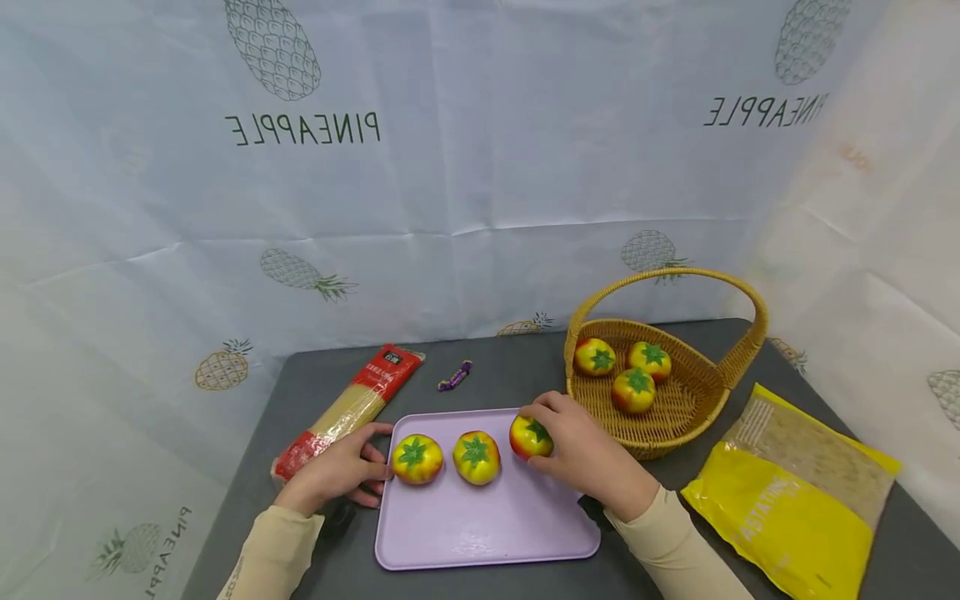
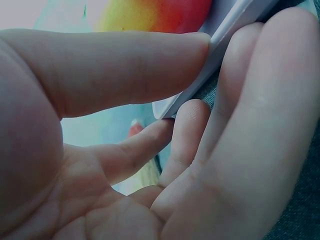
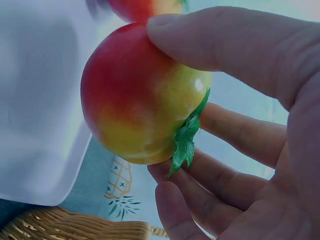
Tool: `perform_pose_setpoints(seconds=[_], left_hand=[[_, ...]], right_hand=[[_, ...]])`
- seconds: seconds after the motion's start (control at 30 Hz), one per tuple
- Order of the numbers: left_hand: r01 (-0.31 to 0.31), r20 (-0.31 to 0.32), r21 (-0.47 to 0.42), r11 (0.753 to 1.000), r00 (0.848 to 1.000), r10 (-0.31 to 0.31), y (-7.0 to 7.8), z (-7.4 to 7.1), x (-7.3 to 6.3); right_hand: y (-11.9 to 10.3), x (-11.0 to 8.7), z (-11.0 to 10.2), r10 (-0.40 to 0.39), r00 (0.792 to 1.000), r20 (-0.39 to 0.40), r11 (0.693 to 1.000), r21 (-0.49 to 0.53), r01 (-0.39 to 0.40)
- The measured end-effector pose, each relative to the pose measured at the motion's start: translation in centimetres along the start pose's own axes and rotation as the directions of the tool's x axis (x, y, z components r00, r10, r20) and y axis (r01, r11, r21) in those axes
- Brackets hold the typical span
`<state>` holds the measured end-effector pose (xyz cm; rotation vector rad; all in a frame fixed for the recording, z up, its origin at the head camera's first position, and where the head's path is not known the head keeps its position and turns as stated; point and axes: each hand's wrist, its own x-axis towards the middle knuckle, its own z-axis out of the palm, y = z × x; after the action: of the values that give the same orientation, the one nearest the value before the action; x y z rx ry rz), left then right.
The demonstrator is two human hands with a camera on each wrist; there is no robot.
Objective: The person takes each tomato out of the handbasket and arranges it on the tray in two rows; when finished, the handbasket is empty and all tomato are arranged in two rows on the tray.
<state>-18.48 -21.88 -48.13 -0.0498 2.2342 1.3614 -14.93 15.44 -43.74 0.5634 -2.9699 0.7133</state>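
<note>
My right hand grips a red-and-yellow artificial tomato with a green cloth leaf top, thumb on one side and fingers on the other. That tomato is over the back right part of a lilac tray. Two similar tomatoes, a left one and a middle one, sit on the tray in a row with it. At the tray's left edge, my left hand pinches the rim, its thumb on top and fingertips against the outer side in the left wrist view.
A wicker basket with a tall handle stands behind on the right, holding three tomatoes. A yellow packet lies at the far right. Left of the tray is a red noodle packet; behind it, a small purple-wrapped candy.
</note>
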Motion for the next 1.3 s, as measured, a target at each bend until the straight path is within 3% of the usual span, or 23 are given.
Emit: perform_pose_setpoints(seconds=[1.3], left_hand=[[-0.011,0.011,-0.010,1.000,1.000,0.011,-0.1,-0.1,0.0]], right_hand=[[0.8,0.2,1.6,-0.026,0.999,0.033,0.999,-0.031,0.027]])
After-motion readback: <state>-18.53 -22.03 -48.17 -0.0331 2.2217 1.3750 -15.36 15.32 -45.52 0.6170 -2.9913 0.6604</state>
